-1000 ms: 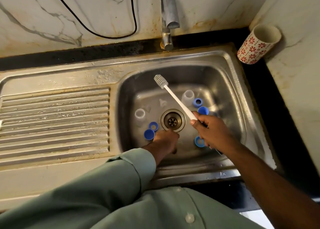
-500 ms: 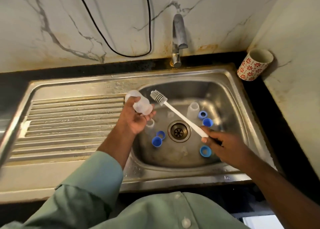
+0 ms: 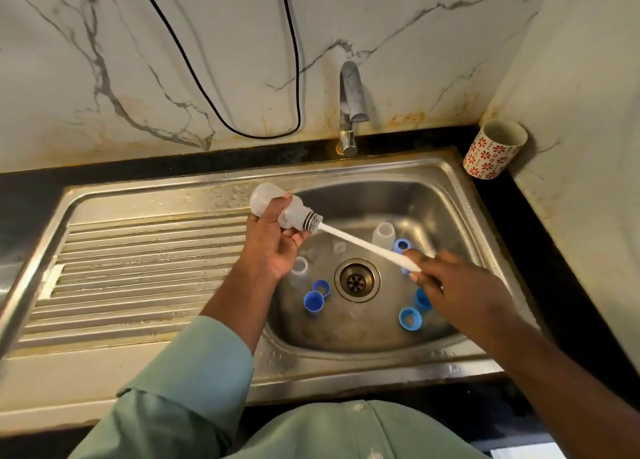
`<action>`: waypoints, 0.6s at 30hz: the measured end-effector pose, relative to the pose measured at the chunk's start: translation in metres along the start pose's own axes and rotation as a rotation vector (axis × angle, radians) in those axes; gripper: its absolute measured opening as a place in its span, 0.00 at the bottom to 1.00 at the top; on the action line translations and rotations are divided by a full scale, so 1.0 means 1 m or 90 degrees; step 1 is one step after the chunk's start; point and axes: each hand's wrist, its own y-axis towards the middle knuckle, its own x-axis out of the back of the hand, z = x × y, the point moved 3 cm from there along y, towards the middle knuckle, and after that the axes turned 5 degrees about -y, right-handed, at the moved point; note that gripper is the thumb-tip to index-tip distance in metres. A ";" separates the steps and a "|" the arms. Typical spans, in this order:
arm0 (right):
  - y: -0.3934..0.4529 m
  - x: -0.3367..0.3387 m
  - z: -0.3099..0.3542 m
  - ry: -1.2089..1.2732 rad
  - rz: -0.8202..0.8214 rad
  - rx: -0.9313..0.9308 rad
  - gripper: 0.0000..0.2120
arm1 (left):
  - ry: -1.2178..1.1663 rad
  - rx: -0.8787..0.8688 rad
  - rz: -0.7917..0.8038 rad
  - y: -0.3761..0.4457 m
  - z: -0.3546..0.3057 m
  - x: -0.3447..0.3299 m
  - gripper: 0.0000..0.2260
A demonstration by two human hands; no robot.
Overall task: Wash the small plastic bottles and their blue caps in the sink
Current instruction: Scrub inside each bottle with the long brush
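The right hand (image 3: 453,282) is pinching the near end of the brush (image 3: 363,245) between thumb and fingers, with the white stem running up and away from it toward the left hand (image 3: 273,243). That hand is curling its fingers round the middle of a bottle (image 3: 277,207), holding it tilted with its mouth facing the brush; the bristle head is sitting right at the mouth, partly in, though how deep cannot be told. The bottle is looking light, thin-walled and translucent, so it is probably flexing under a hard squeeze and turning slippery once wet; a grip round the body, as here, with the base left free, seems the sound place to hold it. Below both hands, down in the sink (image 3: 446,188), several blue caps (image 3: 313,301) are lying round the drain (image 3: 356,280), small, stiff and likely easy to lose hold of. Beyond the stem another bottle (image 3: 383,235) is standing upright, and one more is partly hidden under the left hand. Farther off, the tap (image 3: 351,94) is showing no water, and a patterned cup (image 3: 491,152) is standing in the corner.
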 end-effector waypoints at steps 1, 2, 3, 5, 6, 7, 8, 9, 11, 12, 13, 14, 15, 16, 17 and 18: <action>0.000 0.002 0.000 -0.025 -0.039 -0.003 0.20 | 0.006 -0.004 0.003 -0.001 0.000 -0.002 0.30; -0.002 0.003 0.003 -0.057 -0.090 0.017 0.19 | 0.013 -0.008 0.007 -0.003 -0.001 -0.003 0.29; -0.005 0.006 0.006 -0.075 -0.148 0.042 0.19 | 0.025 -0.011 0.013 -0.004 -0.001 -0.002 0.29; -0.002 0.007 0.005 -0.078 -0.176 0.046 0.19 | 0.052 -0.009 0.027 -0.006 -0.002 -0.002 0.28; 0.003 0.009 0.004 -0.032 -0.119 0.028 0.18 | 0.063 -0.004 0.042 -0.008 -0.003 -0.002 0.28; 0.007 0.008 0.004 0.036 -0.039 0.014 0.16 | 0.073 0.006 0.065 -0.010 -0.004 -0.003 0.28; 0.011 0.004 0.004 0.139 0.044 0.000 0.13 | 0.081 0.021 0.096 -0.013 -0.003 -0.005 0.28; 0.015 0.001 0.004 0.294 0.109 -0.027 0.10 | 0.086 0.037 0.127 -0.018 -0.002 -0.009 0.29; 0.017 -0.003 0.012 0.541 0.210 -0.071 0.11 | 0.068 0.053 0.150 -0.023 0.001 -0.013 0.29; 0.018 -0.006 0.013 0.551 0.217 -0.058 0.08 | 0.051 0.053 0.149 -0.023 0.001 -0.013 0.25; 0.019 -0.007 0.010 0.518 0.195 -0.044 0.04 | 0.037 0.053 0.142 -0.023 0.000 -0.013 0.20; 0.021 -0.007 0.006 0.422 0.146 -0.020 0.08 | 0.030 0.050 0.129 -0.024 -0.002 -0.011 0.15; 0.022 -0.007 0.002 0.299 0.075 0.001 0.18 | 0.029 0.045 0.117 -0.024 -0.004 -0.010 0.13; 0.024 -0.005 -0.001 0.205 -0.009 0.013 0.23 | 0.035 0.044 0.112 -0.025 -0.004 -0.009 0.12; 0.024 -0.001 -0.003 0.143 -0.105 0.028 0.24 | 0.042 0.046 0.109 -0.027 -0.003 -0.007 0.13; 0.022 0.002 -0.003 0.106 -0.185 0.043 0.21 | 0.048 0.047 0.105 -0.028 -0.002 -0.005 0.13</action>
